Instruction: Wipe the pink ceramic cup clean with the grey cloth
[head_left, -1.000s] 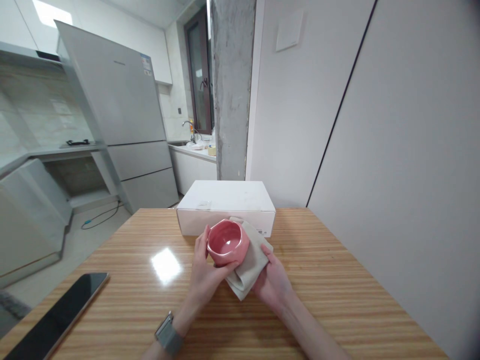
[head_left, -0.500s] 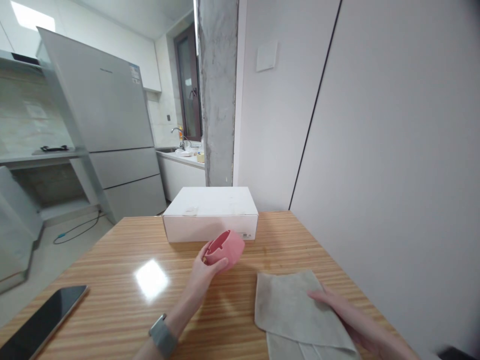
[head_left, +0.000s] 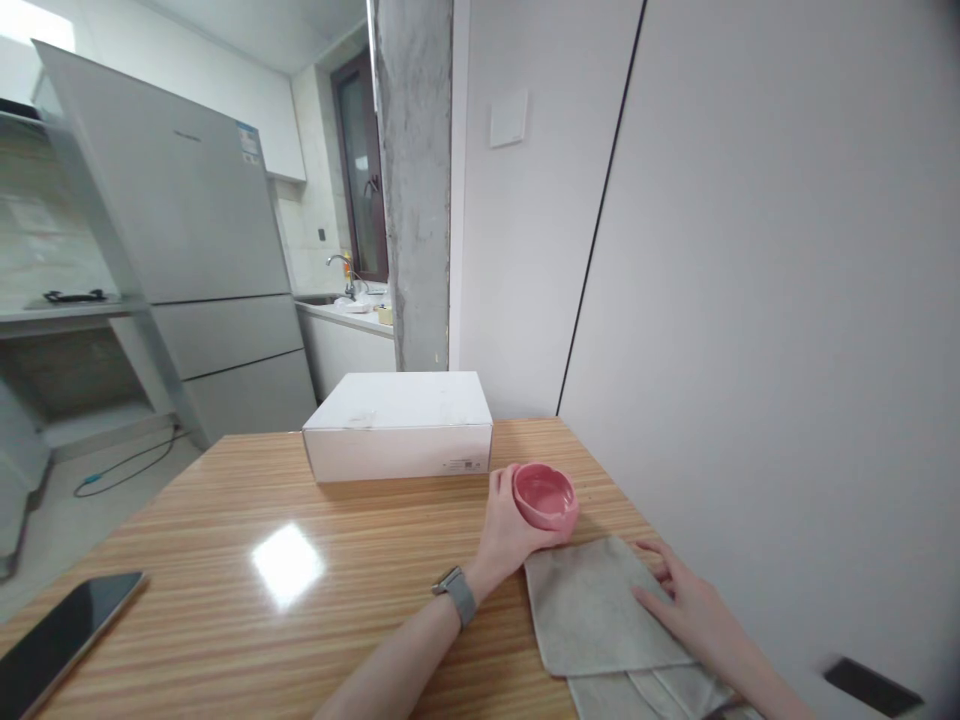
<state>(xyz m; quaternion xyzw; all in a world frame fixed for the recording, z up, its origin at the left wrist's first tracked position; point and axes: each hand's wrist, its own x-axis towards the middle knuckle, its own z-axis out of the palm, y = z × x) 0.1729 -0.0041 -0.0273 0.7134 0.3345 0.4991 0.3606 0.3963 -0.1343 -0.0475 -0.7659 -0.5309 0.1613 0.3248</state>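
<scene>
The wooden table (head_left: 360, 560) carries a white box (head_left: 397, 428) at twelve o'clock. A grey cloth (head_left: 596, 605) lies at four o'clock under my flat, open right hand (head_left: 690, 605). My left hand (head_left: 506, 530) grips the pink bowl (head_left: 545, 496), just beyond the cloth at two o'clock. A phone (head_left: 64, 640) lies at eight.

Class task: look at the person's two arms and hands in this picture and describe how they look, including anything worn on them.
Both forearms are bare, with no sleeves or gloves in view. The left hand has a grey watch strapped at the wrist, its band a plain grey. The right hand shows no watch, ring or band. No markings are visible on either arm.
</scene>
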